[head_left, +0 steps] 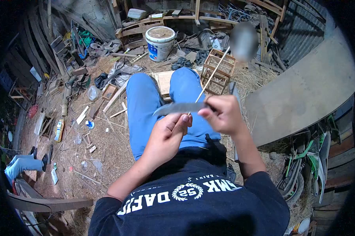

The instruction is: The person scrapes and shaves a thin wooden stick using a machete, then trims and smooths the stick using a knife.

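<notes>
My right hand [224, 115] is closed round the handle of a knife [179, 108], whose curved blade points left above my lap. Below the blade, my left hand [171, 129] pinches the near end of a thin pale stick [213, 72]. The stick slants up and away to the right, past a small wooden cage-like frame [218, 67]. The blade crosses the stick just beyond my left fingertips; whether its edge touches the stick is not clear.
A white bucket [160, 42] stands ahead among scrap wood. To the right a large board [303, 92] leans over a bicycle [297, 169]. Wood offcuts and litter cover the ground at left, where another person's legs [24, 163] show at the edge.
</notes>
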